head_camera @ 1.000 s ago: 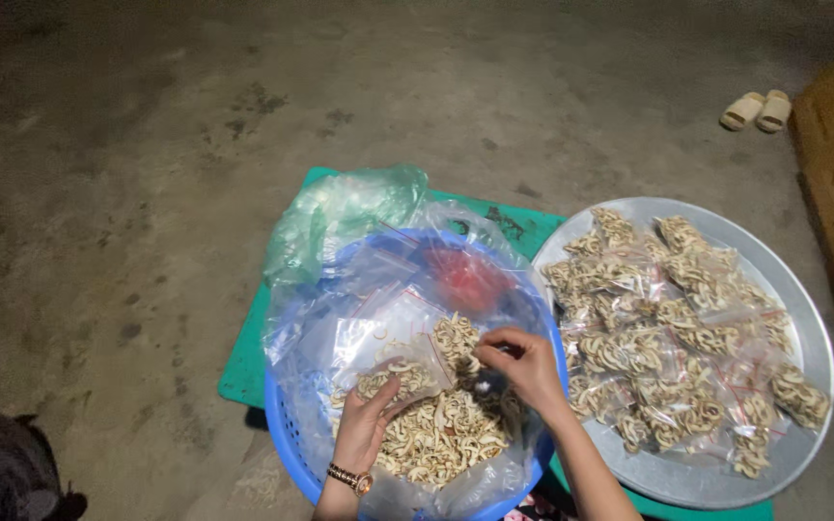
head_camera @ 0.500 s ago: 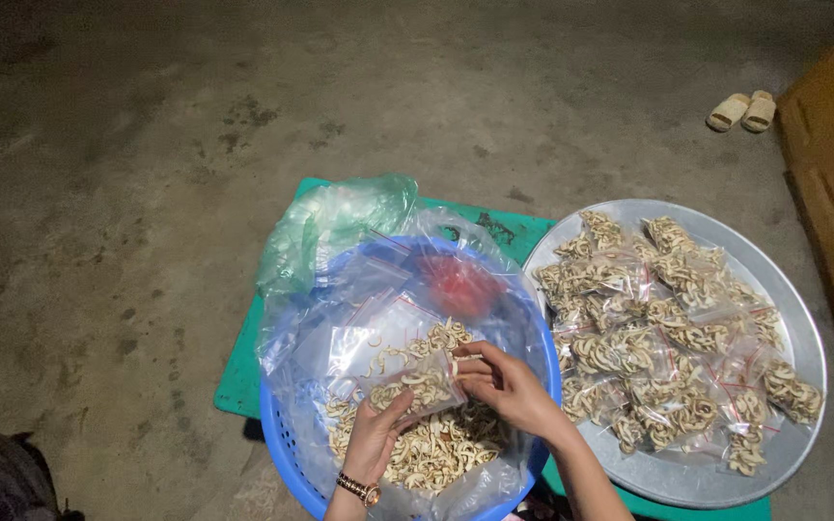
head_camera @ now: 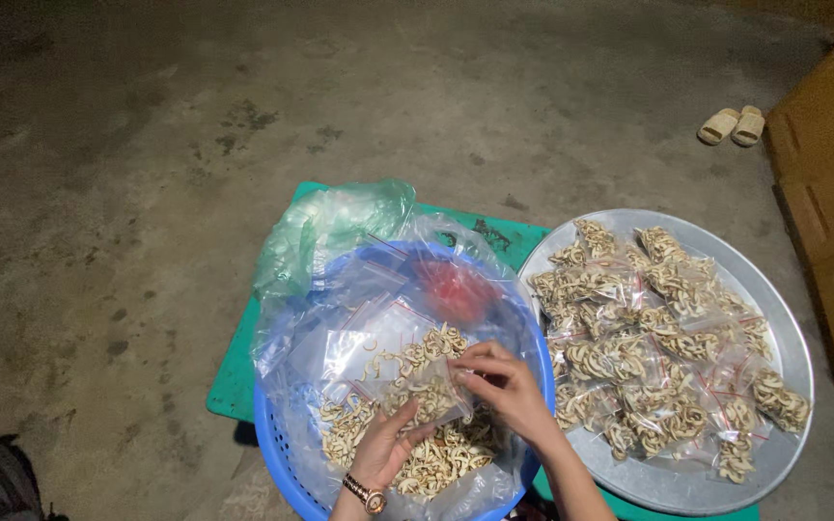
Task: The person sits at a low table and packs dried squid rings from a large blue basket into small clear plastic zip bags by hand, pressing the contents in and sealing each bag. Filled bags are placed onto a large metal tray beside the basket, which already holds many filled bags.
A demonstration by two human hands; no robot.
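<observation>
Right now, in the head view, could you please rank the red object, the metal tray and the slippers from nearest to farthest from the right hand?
1. Red object, just above the right hand, inside the basket.
2. Metal tray, to its right.
3. Slippers, far upper right on the floor.

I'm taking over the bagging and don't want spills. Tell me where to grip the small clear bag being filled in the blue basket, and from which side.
Grip the small clear bag by its upper edge near the mouth, coming from above. Its lower part bulges with pale rings, so the flat top film seems easiest to pinch. The left hand supports it from below while the right hand pinches its right edge over the blue basket.
</observation>
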